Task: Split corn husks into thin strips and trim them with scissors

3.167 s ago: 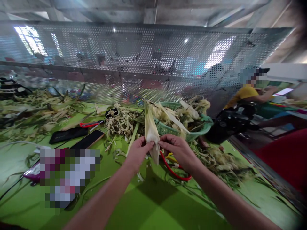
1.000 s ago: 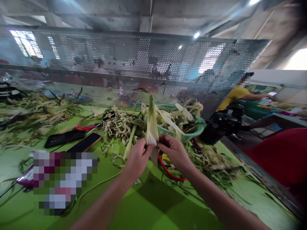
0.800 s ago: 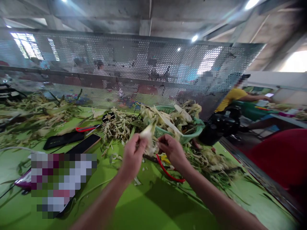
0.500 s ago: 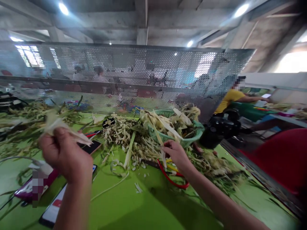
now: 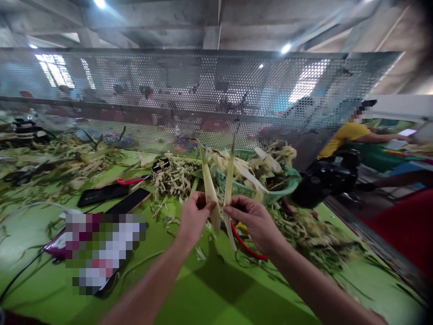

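My left hand (image 5: 193, 217) and my right hand (image 5: 252, 220) are raised together above the green table (image 5: 189, 293). Each pinches one pale husk strip (image 5: 210, 189) of a small corn piece, and the two strips stand apart in a narrow V. The right hand's strip (image 5: 229, 180) points up and trails below the fingers. Behind them a green basket (image 5: 287, 178) holds husked pieces and leaves.
Husk heaps (image 5: 61, 158) lie at left and around the basket. Two dark phones (image 5: 115, 198) and red-handled scissors (image 5: 130, 180) lie on the table, a red loop (image 5: 248, 250) under my right hand. A perforated metal screen (image 5: 203, 90) closes the back. A person in yellow (image 5: 348, 133) sits at right.
My left hand swung far left with a torn husk, then came back to the middle. Both hands now hold separated strips where one closed husk stood before.
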The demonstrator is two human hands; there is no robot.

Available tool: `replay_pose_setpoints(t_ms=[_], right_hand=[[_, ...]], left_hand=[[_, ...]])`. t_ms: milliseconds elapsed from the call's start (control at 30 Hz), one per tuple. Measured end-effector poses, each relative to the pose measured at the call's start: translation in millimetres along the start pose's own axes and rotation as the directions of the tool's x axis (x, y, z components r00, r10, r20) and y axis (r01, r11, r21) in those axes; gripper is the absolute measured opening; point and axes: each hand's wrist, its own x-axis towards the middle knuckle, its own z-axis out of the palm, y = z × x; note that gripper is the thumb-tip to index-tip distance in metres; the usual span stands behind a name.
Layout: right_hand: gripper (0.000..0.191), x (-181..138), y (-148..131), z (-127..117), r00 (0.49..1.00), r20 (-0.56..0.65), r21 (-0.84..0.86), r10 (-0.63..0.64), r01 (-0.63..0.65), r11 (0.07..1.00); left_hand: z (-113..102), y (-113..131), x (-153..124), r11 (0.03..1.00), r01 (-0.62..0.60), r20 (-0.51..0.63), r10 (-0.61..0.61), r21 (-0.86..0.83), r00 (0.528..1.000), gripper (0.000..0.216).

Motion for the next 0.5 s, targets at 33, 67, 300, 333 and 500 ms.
replay_pose_setpoints(t_ms=[33,67,300,333,500], right_hand=[[0.027,-0.1,1.6,1.5,1.000,0.003,-0.018,-0.005,0.005,1.000],[0.028,0.2,3.5,2.4,1.000,0.005,-0.041,-0.019,0.019,0.999],[0.025,5.2,13.0,-0.8,0.978,-0.092,-0.259,-0.188,0.158,0.953],[0.025,5.9,13.2,-1.6,0.974,-0.108,-0.269,-0.201,0.166,0.949],[0.027,8.4,14.6,-5.0,0.985,-0.074,-0.225,-0.155,0.135,0.965]], left_hand=[[1.5,-0.4,-1.5,1.000,0.001,0.006,-0.002,0.013,1.000,0.016],[2.7,-0.9,-2.7,0.999,0.001,0.016,-0.002,0.035,1.000,0.015],[5.4,-1.8,-8.8,0.996,-0.035,0.093,0.027,0.082,0.995,0.014],[5.0,-1.1,-9.4,0.998,-0.027,0.113,0.021,0.053,0.993,0.015],[3.9,1.4,-9.9,0.999,-0.011,0.178,0.017,-0.031,0.984,0.018]])
